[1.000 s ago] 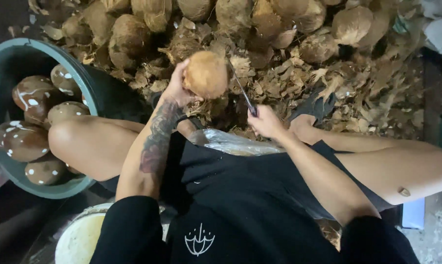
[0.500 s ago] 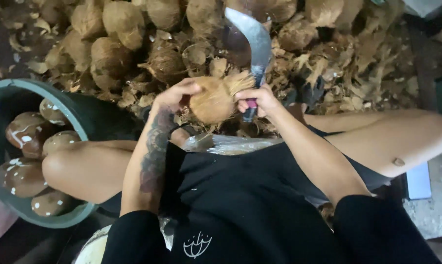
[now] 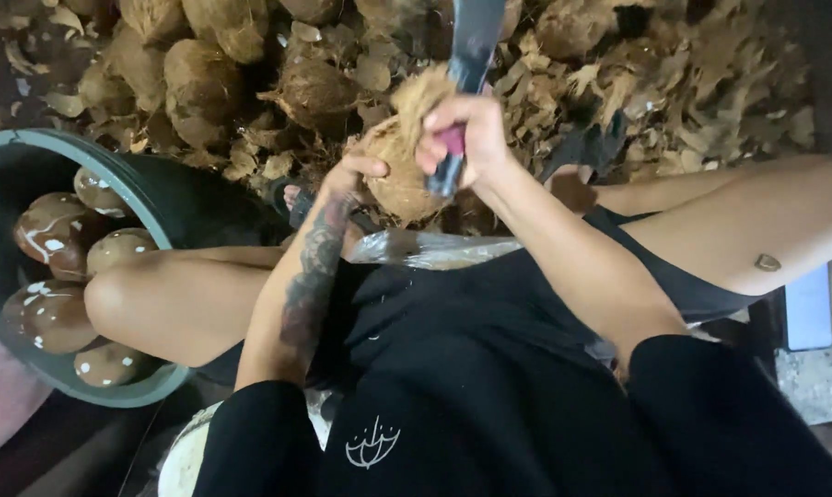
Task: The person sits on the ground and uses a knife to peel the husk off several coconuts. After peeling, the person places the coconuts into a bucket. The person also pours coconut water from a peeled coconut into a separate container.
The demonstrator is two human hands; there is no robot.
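A single head-worn camera looks steeply down from close above the seated person's lap, facing forward over the knees, with the hands at upper centre of the frame and a tub (image 3: 158, 198) at left.

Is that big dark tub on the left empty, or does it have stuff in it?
Not empty. The tub holds several smooth brown peeled coconuts, spread across its visible inside; how deep they go cannot be told.

ground (image 3: 807, 55), husk scraps (image 3: 692, 83), coconuts (image 3: 204, 64), tub (image 3: 172, 198)

left hand (image 3: 347, 177) fingers curled, forearm extended | right hand (image 3: 462, 133) fisted, wrist raised
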